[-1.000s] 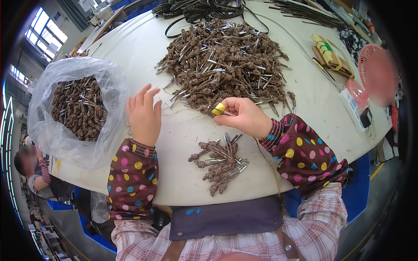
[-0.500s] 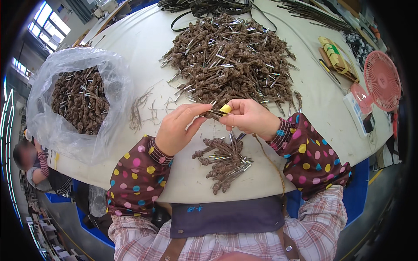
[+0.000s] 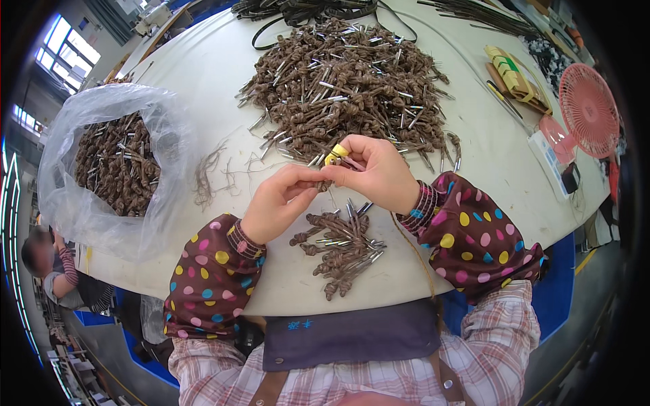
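Since half a second ago the two hands are staying joined in front of the big heap; a second ago the left one was lying flat and apart on the table. Now the left hand (image 3: pixel 279 203) and the right hand (image 3: pixel 376 172) are meeting fingertip to fingertip over a knotted brown cord piece (image 3: pixel 323 183), both pinching it closed between thumb and fingers. The right hand is also carrying a small yellow tool (image 3: pixel 336 155) at its forefinger, sitting at twelve o'clock from the pinch.

The cord piece is hanging right at the pinch, just above the table. At six o'clock from it the small pile (image 3: pixel 340 247) of finished-looking pieces is lying close to the table's near edge. At twelve o'clock the big heap (image 3: pixel 345 88) is starting almost at the knuckles. At nine o'clock, past some loose fibres (image 3: pixel 215 176), the clear plastic bag (image 3: pixel 118 169) is slumping over the table's left rim. At three o'clock bare white table (image 3: pixel 487 162) is running open toward a pink fan (image 3: pixel 588 108) at the far right edge.
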Demonstrator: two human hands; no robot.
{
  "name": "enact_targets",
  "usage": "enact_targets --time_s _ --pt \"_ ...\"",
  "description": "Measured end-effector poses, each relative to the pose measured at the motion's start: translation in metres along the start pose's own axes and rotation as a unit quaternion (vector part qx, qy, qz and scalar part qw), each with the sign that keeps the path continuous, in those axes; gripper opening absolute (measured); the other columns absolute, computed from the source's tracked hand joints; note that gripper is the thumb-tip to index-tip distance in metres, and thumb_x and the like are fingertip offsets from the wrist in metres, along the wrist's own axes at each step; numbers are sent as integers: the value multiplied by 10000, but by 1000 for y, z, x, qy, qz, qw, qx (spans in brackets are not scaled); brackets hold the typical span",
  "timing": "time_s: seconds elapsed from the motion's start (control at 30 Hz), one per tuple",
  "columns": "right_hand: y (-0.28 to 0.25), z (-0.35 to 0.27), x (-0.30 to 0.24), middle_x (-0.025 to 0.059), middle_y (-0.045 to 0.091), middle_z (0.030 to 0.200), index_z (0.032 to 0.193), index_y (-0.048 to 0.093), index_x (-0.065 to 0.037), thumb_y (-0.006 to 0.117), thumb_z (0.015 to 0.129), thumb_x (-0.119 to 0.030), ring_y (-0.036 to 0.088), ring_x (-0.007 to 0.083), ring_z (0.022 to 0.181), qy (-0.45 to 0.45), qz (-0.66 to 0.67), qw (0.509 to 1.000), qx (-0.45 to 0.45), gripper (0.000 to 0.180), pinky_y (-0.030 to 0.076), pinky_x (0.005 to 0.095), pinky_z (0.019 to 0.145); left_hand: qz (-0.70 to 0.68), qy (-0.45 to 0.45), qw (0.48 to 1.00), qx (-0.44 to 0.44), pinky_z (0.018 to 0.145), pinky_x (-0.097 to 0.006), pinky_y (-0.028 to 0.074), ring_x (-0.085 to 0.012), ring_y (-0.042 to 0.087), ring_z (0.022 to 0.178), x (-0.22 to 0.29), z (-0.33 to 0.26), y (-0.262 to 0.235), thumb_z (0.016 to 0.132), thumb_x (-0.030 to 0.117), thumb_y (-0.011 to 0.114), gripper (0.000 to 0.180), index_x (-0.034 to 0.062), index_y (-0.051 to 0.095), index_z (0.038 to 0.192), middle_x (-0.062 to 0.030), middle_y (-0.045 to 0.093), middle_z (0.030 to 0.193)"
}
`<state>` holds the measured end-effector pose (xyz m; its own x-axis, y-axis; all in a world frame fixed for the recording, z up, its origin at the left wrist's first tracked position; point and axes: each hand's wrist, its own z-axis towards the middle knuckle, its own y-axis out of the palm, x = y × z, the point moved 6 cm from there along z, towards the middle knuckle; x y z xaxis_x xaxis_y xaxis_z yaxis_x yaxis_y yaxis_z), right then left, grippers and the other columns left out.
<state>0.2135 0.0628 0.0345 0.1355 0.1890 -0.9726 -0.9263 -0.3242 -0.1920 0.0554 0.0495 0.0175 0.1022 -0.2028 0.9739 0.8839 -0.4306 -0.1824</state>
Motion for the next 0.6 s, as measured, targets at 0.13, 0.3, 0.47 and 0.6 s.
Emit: enact_targets --time_s 0.13,0.3,0.47,0.6 --pt "0 5 18 0 601 707 826 600 -16 694 825 -155 555 47 642 63 58 996 7 168 435 199 588 218 110 970 -14 823 -297 500 -202 609 920 21 -3 10 780 2 645 273 18 625 1052 -107 599 989" --pt "0 5 24 11 596 671 791 593 -21 706 808 -235 544 53 601 51 82 995 20 242 409 209 537 380 196 904 -1 732 -301 502 -226 618 851 38 -7 19 731 70 715 284 38 643 1004 -93 636 939" --pt "5 2 16 -29 579 681 811 587 -68 682 839 -226 445 10 529 91 87 992 -6 186 334 178 465 174 63 982 32 679 -247 498 -135 629 744 12 -6 6 786 77 705 148 26 670 920 -71 662 878" --pt "7 1 17 -41 574 684 846 581 -85 666 852 -237 361 -8 481 112 153 980 -67 174 258 169 410 81 -13 996 25 678 -231 498 -108 638 746 -1 -6 2 826 69 675 102 1 672 902 -60 673 867"
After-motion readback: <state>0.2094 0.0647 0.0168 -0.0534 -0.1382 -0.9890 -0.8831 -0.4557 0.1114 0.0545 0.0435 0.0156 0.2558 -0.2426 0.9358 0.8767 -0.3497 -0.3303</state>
